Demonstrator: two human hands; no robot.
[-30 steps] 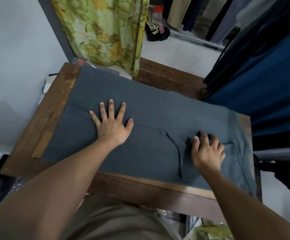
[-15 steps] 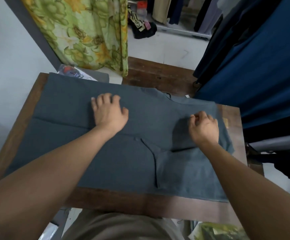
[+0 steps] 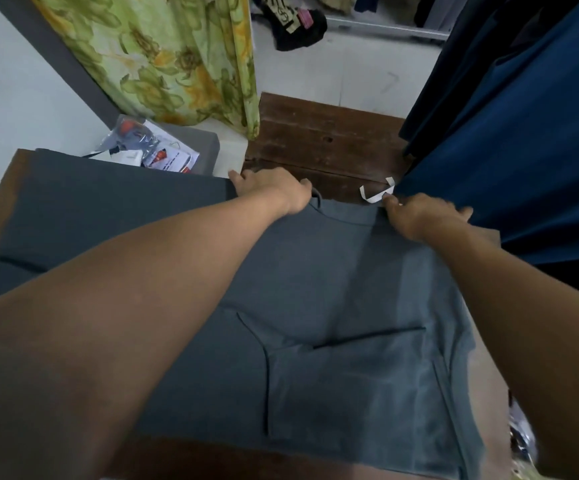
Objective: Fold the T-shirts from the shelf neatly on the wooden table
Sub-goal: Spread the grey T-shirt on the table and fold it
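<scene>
Both arms stretched forward, my left hand (image 3: pixel 271 192) gripping the grey T-shirt (image 3: pixel 315 289) left of its collar (image 3: pixel 345 218), right hand (image 3: pixel 423 216) pinching it right of the collar

Wooden table (image 3: pixel 212 459); grey T-shirt (image 3: pixel 315 289) spread flat.

Blue cloth (image 3: pixel 509 150) just beside my right hand (image 3: pixel 423 216) at two o'clock, curtain (image 3: pixel 163 64) at eleven, packets (image 3: pixel 149 148) at ten, bare table (image 3: pixel 322 140) open at twelve, flat shirt (image 3: pixel 333 271) at six.

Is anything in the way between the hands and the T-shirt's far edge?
Nothing visible. The left hand and right hand both grip the grey T-shirt at its far edge; the blue hanging cloth only hangs beside the right hand.
</scene>
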